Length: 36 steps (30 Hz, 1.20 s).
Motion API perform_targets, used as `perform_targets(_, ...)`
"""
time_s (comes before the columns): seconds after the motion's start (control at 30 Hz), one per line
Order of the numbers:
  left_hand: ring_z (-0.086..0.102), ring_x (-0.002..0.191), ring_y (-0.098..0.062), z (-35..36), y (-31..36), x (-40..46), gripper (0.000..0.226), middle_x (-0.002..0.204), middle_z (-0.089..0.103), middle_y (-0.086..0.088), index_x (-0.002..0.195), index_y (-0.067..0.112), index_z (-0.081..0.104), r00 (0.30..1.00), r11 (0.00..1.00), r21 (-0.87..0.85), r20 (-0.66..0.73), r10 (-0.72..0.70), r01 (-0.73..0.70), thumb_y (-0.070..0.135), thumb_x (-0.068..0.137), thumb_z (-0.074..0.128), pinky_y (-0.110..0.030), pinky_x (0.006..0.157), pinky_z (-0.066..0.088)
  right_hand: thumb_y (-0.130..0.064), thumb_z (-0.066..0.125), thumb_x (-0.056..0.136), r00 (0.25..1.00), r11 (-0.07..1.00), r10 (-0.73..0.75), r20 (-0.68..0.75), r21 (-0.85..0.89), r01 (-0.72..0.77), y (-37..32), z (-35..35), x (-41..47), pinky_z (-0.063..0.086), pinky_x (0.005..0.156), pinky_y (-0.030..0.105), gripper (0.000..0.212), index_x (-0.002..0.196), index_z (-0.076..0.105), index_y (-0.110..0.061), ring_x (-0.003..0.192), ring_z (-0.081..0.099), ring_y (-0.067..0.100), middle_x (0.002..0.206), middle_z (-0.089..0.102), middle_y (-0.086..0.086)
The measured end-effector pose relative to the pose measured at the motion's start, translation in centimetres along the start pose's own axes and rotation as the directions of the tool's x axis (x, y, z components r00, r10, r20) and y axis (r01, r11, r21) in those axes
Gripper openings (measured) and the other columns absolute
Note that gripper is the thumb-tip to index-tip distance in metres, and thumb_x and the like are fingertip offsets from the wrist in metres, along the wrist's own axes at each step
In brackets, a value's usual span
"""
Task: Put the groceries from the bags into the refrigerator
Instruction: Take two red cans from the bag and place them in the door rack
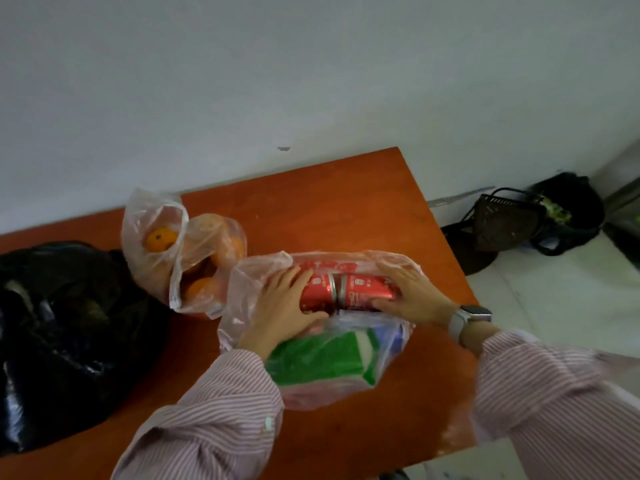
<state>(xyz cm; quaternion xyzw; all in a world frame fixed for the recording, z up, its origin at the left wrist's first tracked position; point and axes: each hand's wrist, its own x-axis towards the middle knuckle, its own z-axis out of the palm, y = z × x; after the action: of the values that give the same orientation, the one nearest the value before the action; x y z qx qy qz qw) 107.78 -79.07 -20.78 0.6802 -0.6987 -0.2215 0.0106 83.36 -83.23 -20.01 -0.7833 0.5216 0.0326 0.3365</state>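
Two red cans (346,292) lie end to end inside a thin pink plastic bag (242,282) on the orange table (346,202), above a green carton (311,355). The left hand (284,306) curls around the left can and the right hand (412,296) around the right one. The cans are smooth, round metal, probably heavy and slippery, so each is best held around its middle.

Pink-and-white striped shirt sleeves (221,410); grey-strapped smartwatch (469,318) on right wrist.
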Motion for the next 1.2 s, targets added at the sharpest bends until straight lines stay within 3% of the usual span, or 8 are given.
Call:
perform_targets(0.13, 0.044, 0.121, -0.019, 0.9, -1.5, 0.8, 0.095, 0.141, 0.039, 0.001, 0.138, 0.032, 0.027, 0.992, 0.933, -0.337, 0.059, -0.109, 0.122, 0.059, 0.060, 0.074, -0.045, 0.102, 0.041, -0.016, 0.068, 0.079, 0.982, 0.750, 0.148, 0.118, 0.634, -0.190, 1.2, 0.9, -0.3, 0.053, 0.082, 0.031, 0.081, 0.143, 0.018, -0.022, 0.109, 0.046, 0.015, 0.122, 0.035, -0.001)
perform_targets(0.43, 0.048, 0.104, -0.015, -0.7, -3.5, 0.5, 0.065, 0.134, 0.043, -0.002, 0.134, 0.025, 0.040, 0.946, 0.598, -0.739, 0.178, -0.270, 0.309, 0.034, 0.077, 0.071, -0.020, 0.068, 0.048, -0.031, 0.075, 0.069, 0.969, 0.761, 0.245, -0.040, 0.626, -0.167, 2.3, 2.0, 0.0, 0.054, 0.072, 0.025, 0.073, 0.130, 0.037, -0.018, 0.113, 0.044, 0.015, 0.132, 0.028, -0.002)
perform_targets(0.53, 0.056, 0.101, -0.018, -0.6, -3.5, -0.3, 0.041, 0.126, 0.054, -0.009, 0.123, 0.019, 0.055, 0.926, 0.687, -0.671, -0.001, -0.377, 0.279, 0.034, 0.085, 0.062, -0.027, 0.072, 0.054, -0.029, 0.066, 0.079, 0.937, 0.628, 0.343, -0.072, 0.759, -0.171, 2.0, 2.2, -0.2, 0.054, 0.073, 0.029, 0.041, 0.114, 0.051, -0.014, 0.103, 0.056, 0.022, 0.122, 0.048, 0.008)
perform_targets(0.63, 0.060, 0.103, -0.016, -1.0, -2.1, -0.9, 0.027, 0.116, 0.065, -0.007, 0.115, 0.014, 0.063, 0.930, 0.971, -0.227, -0.336, -0.148, 0.073, 0.022, 0.090, 0.056, -0.029, 0.090, 0.049, -0.022, 0.059, 0.086, 0.863, 0.839, 0.365, -0.350, 0.525, -0.142, 1.0, 1.2, 0.0, 0.048, 0.078, 0.026, 0.023, 0.106, 0.059, -0.010, 0.103, 0.054, 0.021, 0.109, 0.052, 0.005)
perform_targets(0.7, 0.051, 0.117, -0.013, -1.3, -0.6, -0.5, 0.033, 0.128, 0.058, -0.001, 0.124, 0.017, 0.056, 0.963, 0.993, -0.052, -0.253, 0.089, -0.106, 0.024, 0.093, 0.051, -0.029, 0.105, 0.033, -0.024, 0.060, 0.086, 0.883, 0.970, 0.143, -0.447, 0.241, -0.035, -0.1, 0.3, 0.1, 0.042, 0.092, 0.031, 0.029, 0.112, 0.059, -0.010, 0.105, 0.046, 0.014, 0.112, 0.053, 0.005)
perform_targets(0.87, 0.031, 0.131, -0.014, -1.1, 0.6, 1.8, 0.064, 0.143, 0.036, 0.004, 0.142, 0.025, 0.029, 0.986, 0.975, 0.151, 0.048, 0.157, -0.163, 0.045, 0.087, 0.054, -0.037, 0.113, 0.011, -0.045, 0.058, 0.083, 0.996, 0.971, -0.079, -0.033, -0.227, 0.070, -1.7, -0.1, 1.2, 0.028, 0.109, 0.039, 0.063, 0.137, 0.034, -0.023, 0.130, 0.032, 0.020, 0.141, 0.036, 0.002)
perform_targets(1.0, 0.032, 0.133, -0.018, -0.6, 0.4, 2.9, 0.083, 0.146, 0.034, 0.002, 0.144, 0.025, 0.021, 0.979, 0.968, 0.181, 0.146, 0.146, -0.171, 0.053, 0.078, 0.062, -0.042, 0.113, 0.013, -0.048, 0.059, 0.080, 0.997, 0.959, -0.007, 0.072, -0.283, 0.028, -1.4, 0.2, 2.5, 0.026, 0.110, 0.044, 0.077, 0.142, 0.020, -0.024, 0.133, 0.029, 0.025, 0.147, 0.029, 0.005)
perform_targets(1.2, 0.056, 0.104, -0.012, -0.8, 1.1, 4.6, 0.070, 0.117, 0.059, 0.005, 0.122, 0.024, 0.047, 0.985, 0.990, 0.067, 0.133, 0.114, -0.124, 0.051, 0.064, 0.075, -0.034, 0.101, 0.035, -0.040, 0.068, 0.077, 0.994, 0.997, 0.028, 0.104, -0.075, -0.020, -1.5, 0.0, 2.9, 0.038, 0.104, 0.041, 0.083, 0.142, 0.021, -0.021, 0.123, 0.044, 0.025, 0.141, 0.041, 0.008)
